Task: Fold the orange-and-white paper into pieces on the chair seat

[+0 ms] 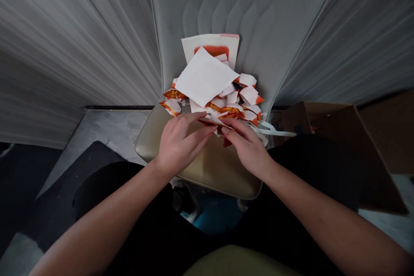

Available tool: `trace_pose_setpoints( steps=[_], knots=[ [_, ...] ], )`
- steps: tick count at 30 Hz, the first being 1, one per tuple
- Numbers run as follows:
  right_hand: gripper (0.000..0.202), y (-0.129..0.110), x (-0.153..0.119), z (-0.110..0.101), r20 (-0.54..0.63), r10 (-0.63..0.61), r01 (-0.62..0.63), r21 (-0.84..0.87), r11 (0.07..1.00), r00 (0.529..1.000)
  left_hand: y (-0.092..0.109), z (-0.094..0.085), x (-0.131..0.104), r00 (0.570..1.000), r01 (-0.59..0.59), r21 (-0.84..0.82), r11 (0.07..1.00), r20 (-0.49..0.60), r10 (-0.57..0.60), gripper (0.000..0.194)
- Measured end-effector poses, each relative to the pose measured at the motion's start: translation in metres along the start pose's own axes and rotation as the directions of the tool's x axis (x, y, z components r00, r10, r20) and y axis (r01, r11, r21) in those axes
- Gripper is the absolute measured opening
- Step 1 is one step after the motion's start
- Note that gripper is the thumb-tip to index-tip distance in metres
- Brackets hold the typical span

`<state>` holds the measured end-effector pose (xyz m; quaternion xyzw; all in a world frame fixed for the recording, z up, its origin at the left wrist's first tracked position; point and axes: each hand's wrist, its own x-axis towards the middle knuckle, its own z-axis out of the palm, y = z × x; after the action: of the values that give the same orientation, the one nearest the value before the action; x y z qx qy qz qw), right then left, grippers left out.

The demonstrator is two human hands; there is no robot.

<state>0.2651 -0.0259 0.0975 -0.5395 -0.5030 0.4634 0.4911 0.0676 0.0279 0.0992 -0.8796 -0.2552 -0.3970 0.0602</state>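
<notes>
Both my hands meet over the front part of a padded chair seat (207, 161). Between them is a small red and white folded paper (214, 124). My left hand (181, 138) pinches its left side, and my right hand (244, 143) grips its right side. Just beyond my fingers lies a pile of folded paper pieces (231, 111) in white, orange and gold. A white square sheet (204, 76) rests on the pile, partly covering a larger white paper with a red patch (190, 46) that leans on the chair's backrest.
White strips (277, 132) stick out past the seat's right edge. An open cardboard box (330, 110) stands on the floor at the right. Grey curtains (106, 39) hang on both sides, and a dark mat (84, 181) lies at the left.
</notes>
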Motion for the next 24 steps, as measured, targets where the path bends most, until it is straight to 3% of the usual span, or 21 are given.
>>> trace_pose_setpoints(
  steps=[12,20,24],
  knots=[
    [0.021,0.003,-0.001,-0.002,0.006,-0.163,0.159,-0.242,0.957,0.987,-0.002,0.001,0.002,0.987,-0.026,0.006,1.0,0.157,0.025,0.014],
    [0.034,-0.009,0.002,-0.006,0.115,-0.074,0.096,-0.203,0.974,0.991,-0.004,-0.001,0.004,0.967,0.2,-0.223,0.954,0.199,-0.157,0.016],
    [0.026,-0.011,0.006,-0.011,0.109,-0.152,0.174,-0.245,0.954,0.982,-0.003,-0.003,0.006,0.952,0.275,-0.333,0.902,0.228,-0.205,0.015]
  ],
)
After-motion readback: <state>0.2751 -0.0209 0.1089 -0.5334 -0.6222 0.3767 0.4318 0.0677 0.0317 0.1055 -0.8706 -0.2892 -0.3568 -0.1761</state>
